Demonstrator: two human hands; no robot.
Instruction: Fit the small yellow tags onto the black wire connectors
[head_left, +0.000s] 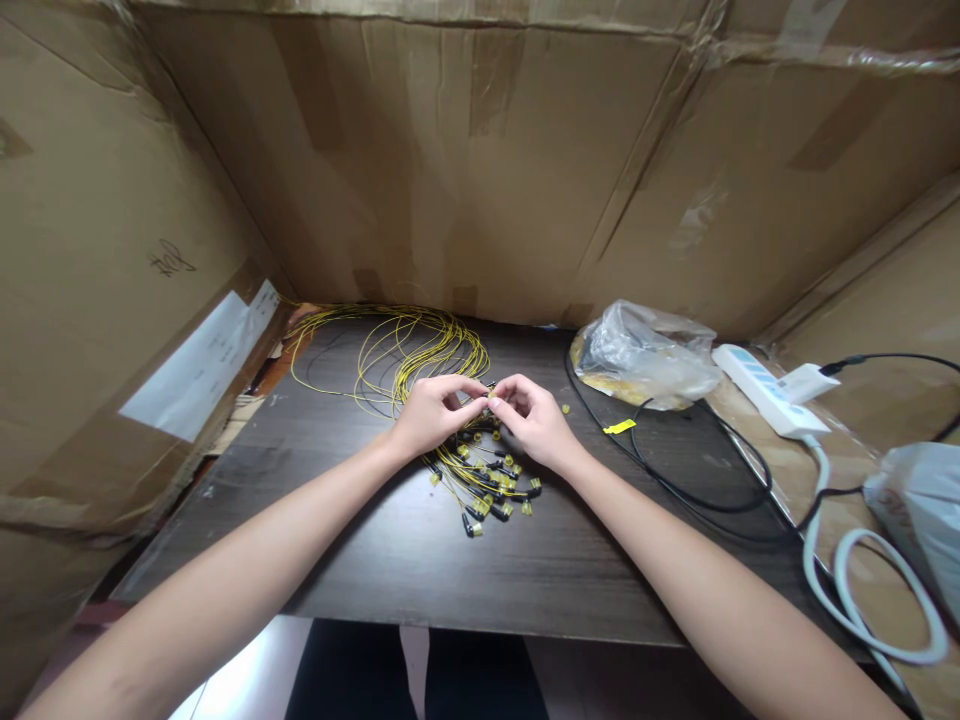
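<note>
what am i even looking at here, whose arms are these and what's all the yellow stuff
This is a single picture from a camera worn on a person's head, looking down at their own two bare hands. The left hand and right hand meet over a dark table and pinch a small yellow cap on the end of a thin wire. Below them lies a cluster of black connectors with yellow caps, and behind them coils of thin yellow cable. To the right lie a crumpled plastic bag, a black cord and a white power strip. Cardboard walls surround the table.
</note>
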